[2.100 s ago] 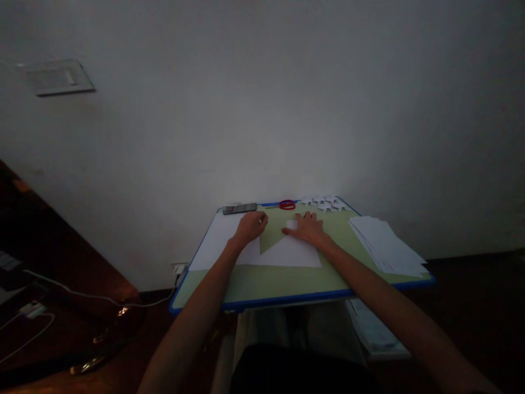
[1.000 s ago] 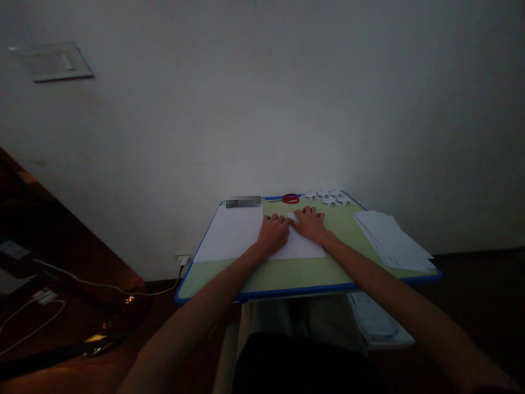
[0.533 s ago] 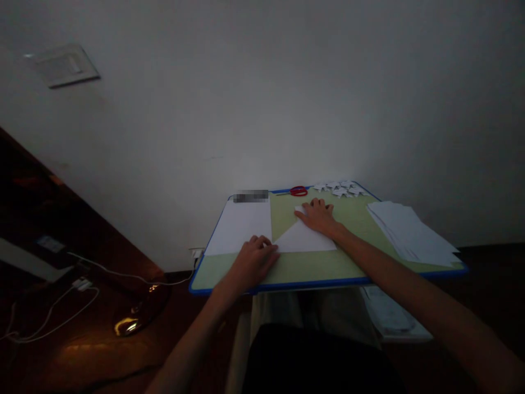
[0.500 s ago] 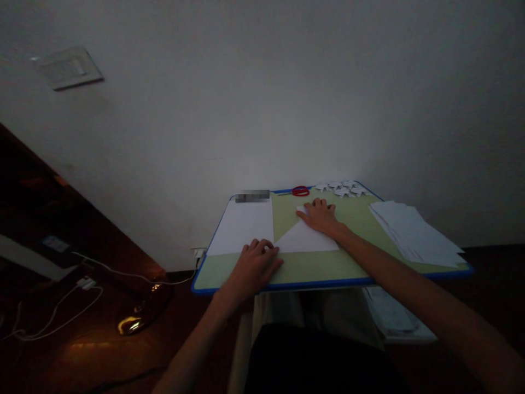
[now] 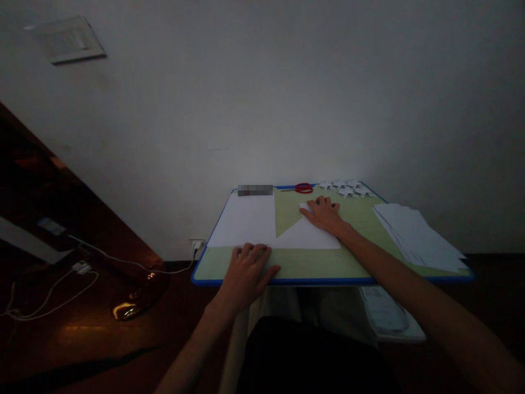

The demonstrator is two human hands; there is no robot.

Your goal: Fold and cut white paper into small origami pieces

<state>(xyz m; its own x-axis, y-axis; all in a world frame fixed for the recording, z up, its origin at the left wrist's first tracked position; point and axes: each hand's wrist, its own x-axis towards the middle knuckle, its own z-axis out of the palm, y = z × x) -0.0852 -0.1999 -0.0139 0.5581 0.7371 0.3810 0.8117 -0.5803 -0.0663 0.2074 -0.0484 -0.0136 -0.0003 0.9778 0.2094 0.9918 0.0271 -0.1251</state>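
A folded white sheet of paper (image 5: 311, 236) lies on the table, its upper left side running on a slant. My right hand (image 5: 326, 214) rests over its upper corner, thumb and bent fingers holding the corner against the tabletop. My left hand (image 5: 245, 276) is left of the folded sheet's left tip, with fingers spread and thumb apart. Those fingertips reach the near edge of another white sheet (image 5: 246, 221), which lies flat on the left. Nothing shows between the left fingers.
Red-handled scissors (image 5: 303, 188) lie at the back edge, beside several small folded paper pieces (image 5: 346, 189). A stack of white paper (image 5: 418, 235) is at the right. Blue edging (image 5: 328, 282) rims the green tabletop (image 5: 303, 265). A white cable (image 5: 123, 261) runs to a wall plug.
My left hand has slid left, away from the folded sheet's left tip, and its fingers are more stretched. My right hand stays on the upper corner. The view has shifted slightly.
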